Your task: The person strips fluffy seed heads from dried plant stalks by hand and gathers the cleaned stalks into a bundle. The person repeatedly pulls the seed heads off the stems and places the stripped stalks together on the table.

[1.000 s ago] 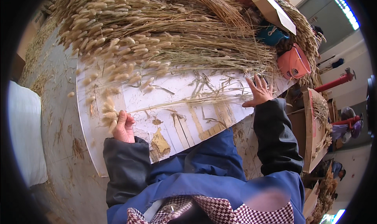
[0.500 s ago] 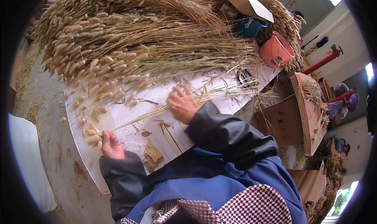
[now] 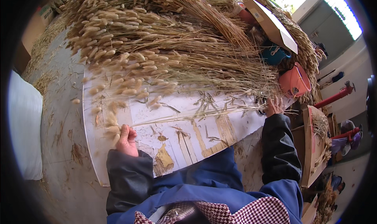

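At the far left side there is a white sack (image 3: 26, 125), standing on the floor (image 3: 59, 145), well apart from the counter (image 3: 100, 161). Near the left end of the counter is the left hand (image 3: 127, 140). Its fingers are closed in a pinch, thumb against the first finger, and they have hold of a small bunch (image 3: 196, 116) of dry grass just below the fluffy heads. The heads point out to the left of this hand, and the stems lie to the right across the counter, in front of the big pile (image 3: 188, 55) of the same grass.

The right hand (image 3: 275, 106) is at the right end, by the tips of the stems. Its fingers look partly straight and a little apart; I cannot tell if they hold stems or only touch them. Just beside it lies a small dark thing (image 3: 260, 112), too much hidden to name. A pink bucket (image 3: 294, 81) stands a bit farther, to the right.

The step in hand seems to be straightening the bunch. In my judgement, the next move calls for a firm left pinch, while the right fingers gather the loose ends.
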Demonstrator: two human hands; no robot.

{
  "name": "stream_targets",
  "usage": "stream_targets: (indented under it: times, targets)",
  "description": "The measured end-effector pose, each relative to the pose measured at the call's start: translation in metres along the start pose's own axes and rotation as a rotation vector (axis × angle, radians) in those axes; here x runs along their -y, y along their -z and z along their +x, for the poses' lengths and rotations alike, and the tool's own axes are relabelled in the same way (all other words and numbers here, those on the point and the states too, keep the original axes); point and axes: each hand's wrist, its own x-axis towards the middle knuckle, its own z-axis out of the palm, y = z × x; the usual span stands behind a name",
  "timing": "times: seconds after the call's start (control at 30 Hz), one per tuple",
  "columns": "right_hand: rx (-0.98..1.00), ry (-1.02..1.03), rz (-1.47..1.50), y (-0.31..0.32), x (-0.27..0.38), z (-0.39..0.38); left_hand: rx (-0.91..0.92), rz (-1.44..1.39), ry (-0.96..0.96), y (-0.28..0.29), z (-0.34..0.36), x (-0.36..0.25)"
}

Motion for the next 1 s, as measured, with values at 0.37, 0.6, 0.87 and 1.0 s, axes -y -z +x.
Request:
stream_targets:
  times: [0.37,0.6,0.87,1.0]
  targets:
    - [-0.218,0.608,0.510,0.073,0.162,0.044,0.077,0.118,0.142,-0.011,-0.001,0.006]
    - [-0.218,0.632,0.405,0.070,0.207,0.050,0.104,0.032,0.187,-0.010,-0.002,0.002]
    - [-0.102,0.698,0.189,0.080,0.157,0.033,0.131,-0.020,0.189,-0.012,-0.001,0.002]
    - [-0.123,0.711,0.421,0.085,0.170,0.010,0.097,-0.002,0.180,-0.012,-0.001,0.002]
